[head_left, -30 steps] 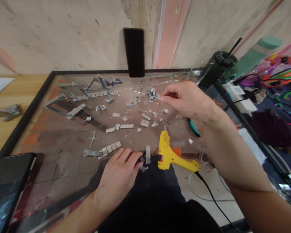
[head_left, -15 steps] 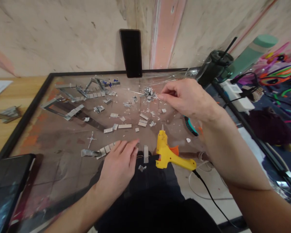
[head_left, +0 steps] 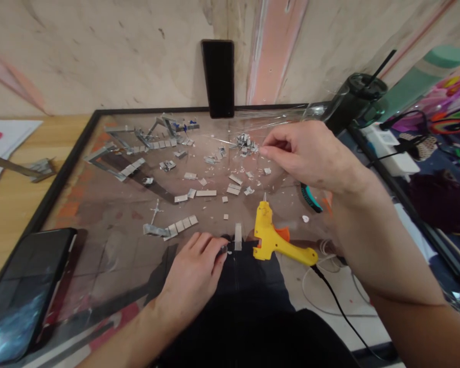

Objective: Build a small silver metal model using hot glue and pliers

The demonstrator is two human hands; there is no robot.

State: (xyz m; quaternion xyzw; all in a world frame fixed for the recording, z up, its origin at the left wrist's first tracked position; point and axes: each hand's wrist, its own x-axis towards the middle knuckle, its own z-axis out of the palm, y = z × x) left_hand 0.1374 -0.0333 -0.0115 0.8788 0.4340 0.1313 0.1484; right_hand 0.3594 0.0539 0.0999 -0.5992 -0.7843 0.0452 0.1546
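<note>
My left hand (head_left: pixel 195 266) is low over the glass tabletop, thumb and forefinger pinched on a small grey piece (head_left: pixel 223 249), mostly hidden by the fingers. Beside it lie a pale strip (head_left: pixel 238 236) and a small square tile (head_left: pixel 226 216). My right hand (head_left: pixel 306 153) has thumb and forefinger closed at the right edge of a pile of small grey scraps (head_left: pixel 245 144); whatever they hold is too small to make out. A yellow hot glue gun (head_left: pixel 266 230) lies between my hands, nozzle pointing away. To the left is a row of joined tiles (head_left: pixel 181 226).
Bent grey strip shapes (head_left: pixel 138 138) stand at the back left. A dark phone (head_left: pixel 218 79) leans on the wall; another phone (head_left: pixel 26 291) lies front left. A teal-handled tool (head_left: pixel 311 198) is under my right forearm. A dark tumbler (head_left: pixel 354 97) and white power strip (head_left: pixel 391 151) stand right.
My left hand has drawn slightly nearer and pinched the small grey piece. A square tile shows where its fingertips were. My right hand stays by the pile; the view has shifted slightly.
</note>
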